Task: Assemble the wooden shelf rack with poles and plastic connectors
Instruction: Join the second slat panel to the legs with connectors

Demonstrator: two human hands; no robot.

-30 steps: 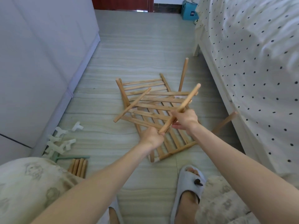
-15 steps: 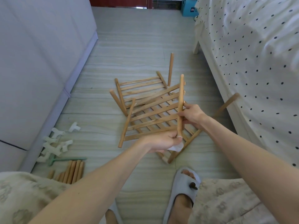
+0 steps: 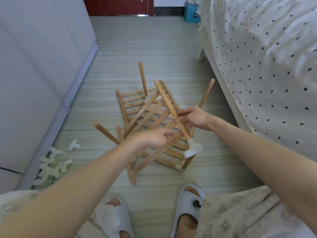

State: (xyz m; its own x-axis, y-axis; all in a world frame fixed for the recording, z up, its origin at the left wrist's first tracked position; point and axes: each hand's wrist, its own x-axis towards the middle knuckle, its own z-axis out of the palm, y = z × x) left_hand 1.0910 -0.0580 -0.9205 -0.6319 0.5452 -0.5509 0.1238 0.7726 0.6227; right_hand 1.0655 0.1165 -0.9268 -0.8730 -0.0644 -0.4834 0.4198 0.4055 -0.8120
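Right hand (image 3: pixel 193 118) is pinching the pole (image 3: pixel 171 110) mid-length, white connector (image 3: pixel 193 149) capping its near end, over the slatted shelf (image 3: pixel 151 121) lying on the floor. Left hand (image 3: pixel 154 137) is hovering w/ loose fingers, gripping nothing. Prob. best approach — steady the shelf frame first, then be lining the connector up square. No readable labels.

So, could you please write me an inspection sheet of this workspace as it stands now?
Surface: pale striped floor.
Job's things: slatted wooden shelf panels piled on the floor; a pole with a white plastic connector on its near end.
Clutter: loose white connectors by the cabinet.
Grippers: right hand grips the pole; left hand open above the panels.
Cables: nothing seen.
Surroundings: bed with dotted cover, blue box, grey slippers.
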